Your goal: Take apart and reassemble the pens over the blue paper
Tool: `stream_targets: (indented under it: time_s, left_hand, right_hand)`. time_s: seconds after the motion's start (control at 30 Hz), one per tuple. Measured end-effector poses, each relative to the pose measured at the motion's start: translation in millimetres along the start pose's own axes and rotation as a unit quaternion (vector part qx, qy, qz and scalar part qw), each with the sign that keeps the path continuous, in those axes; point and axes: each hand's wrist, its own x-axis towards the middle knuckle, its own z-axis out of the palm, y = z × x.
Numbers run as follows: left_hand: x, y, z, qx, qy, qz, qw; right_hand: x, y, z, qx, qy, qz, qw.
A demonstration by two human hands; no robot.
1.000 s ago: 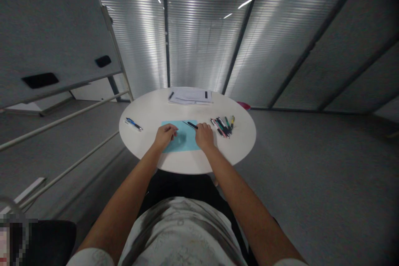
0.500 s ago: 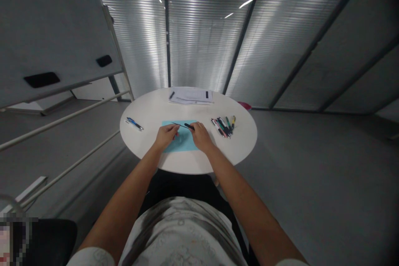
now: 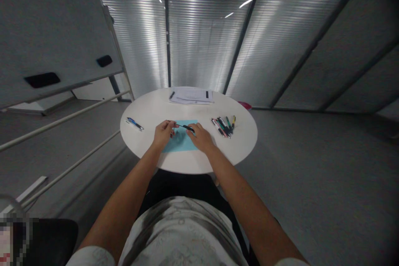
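Note:
A light blue sheet [image 3: 183, 143] lies flat on the round white table [image 3: 187, 165] in front of me. Over its right side, my right hand [image 3: 199, 136] grips a black pen [image 3: 188, 128]. A thin dark piece [image 3: 179, 124] extends leftward from the pen to my left hand [image 3: 163, 134], whose thumb and fingers pinch its end. Whether this piece is joined to the pen is too small to tell. Both hands hover at the sheet's upper part, a short gap between them.
Several pens and markers [image 3: 223, 128] lie to the right on the table. A blue pen [image 3: 135, 123] lies at the left. Papers [image 3: 190, 95] sit at the far edge. A whiteboard frame [image 3: 115, 41] stands at the left, and a black chair [image 3: 52, 241] at the lower left.
My left hand has moved slightly left and up with the thin dark piece. The black pen in my right hand has shifted a little down and left.

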Motion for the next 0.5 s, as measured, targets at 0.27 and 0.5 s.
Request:
stream_targets:
  time_s: [0.27,0.5]
  left_hand:
    - [-0.3,1.7,-0.8,-0.013,-0.002,0.001,1.0]
    - [1.7,0.5,-1.5,-0.016,0.022,-0.006,1.0]
  right_hand:
    - [0.0,-0.6,-3.0,-0.025,-0.015,0.011,1.0]
    - [1.7,2.6,-1.1,0.004,-0.018,-0.008,1.0]
